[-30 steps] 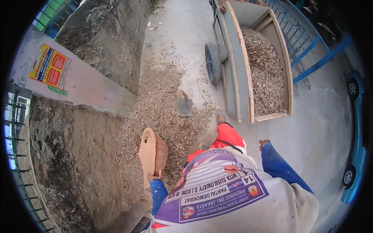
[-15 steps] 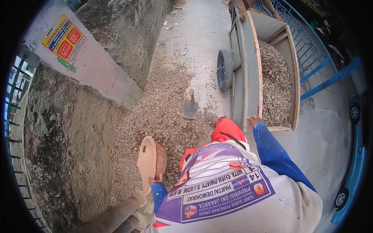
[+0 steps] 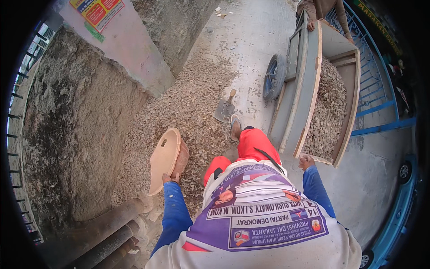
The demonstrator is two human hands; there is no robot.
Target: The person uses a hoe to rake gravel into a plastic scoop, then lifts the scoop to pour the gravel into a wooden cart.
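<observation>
At the rim of a tan and brown basin (image 3: 163, 154) with a handle slot, my left hand (image 3: 171, 178) is closed. The basin is tipped on its side above the gravel. My right hand (image 3: 307, 162) has curled fingers at the near end board of a wooden cart (image 3: 309, 98); its grip is partly hidden. Inside the cart lies a heap of gravel (image 3: 327, 103). A short-handled shovel (image 3: 222, 111) with a grey blade rests at the edge of the loose gravel (image 3: 197, 96), close to my sandalled foot (image 3: 235, 127).
Another person's hand (image 3: 311, 25) rests on the cart's far end. A rough rock wall (image 3: 85, 130) and a pale concrete slab (image 3: 139, 54) stand left. Pipes (image 3: 107, 233) lie at lower left. Blue railings (image 3: 371, 85) and a blue car (image 3: 398, 210) are at right.
My view has shifted, so the cart appears further right. My left hand still has the basin, now a little further forward. My right hand has slid from the cart's corner to its end board.
</observation>
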